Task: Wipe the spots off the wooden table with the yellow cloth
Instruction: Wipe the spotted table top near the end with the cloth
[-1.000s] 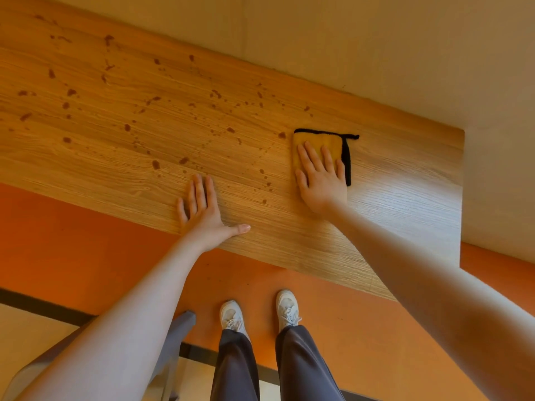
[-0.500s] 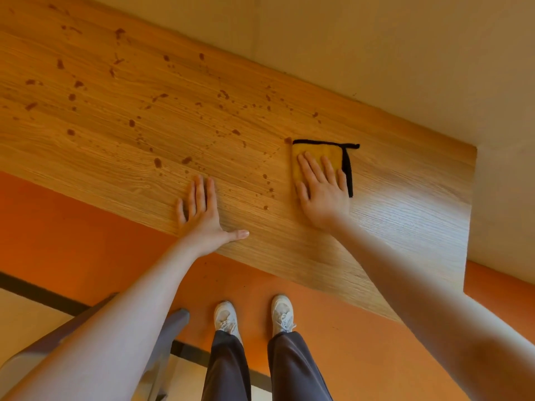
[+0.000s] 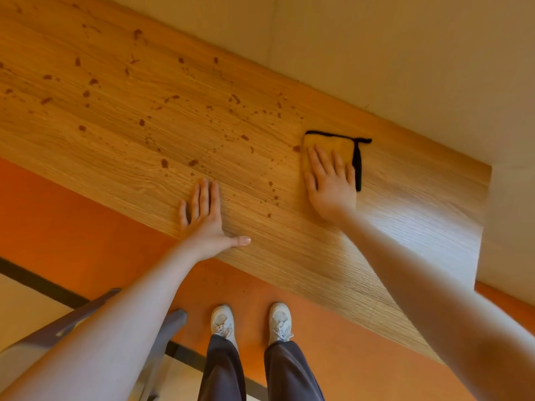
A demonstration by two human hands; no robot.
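Folded yellow cloth with black trim (image 3: pixel 330 146) lies flat on the light wooden table (image 3: pixel 289 256), right of frame centre, near the table's far edge. Right hand (image 3: pixel 331 183) presses on it, palm down, fingers straight and slightly spread, covering its lower half. Left hand (image 3: pixel 207 219) is flat on bare wood at the near edge, fingers together, thumb out. Brown spots (image 3: pixel 165 162) scattered left of the cloth, one (image 3: pixel 296 148) touching its left edge.
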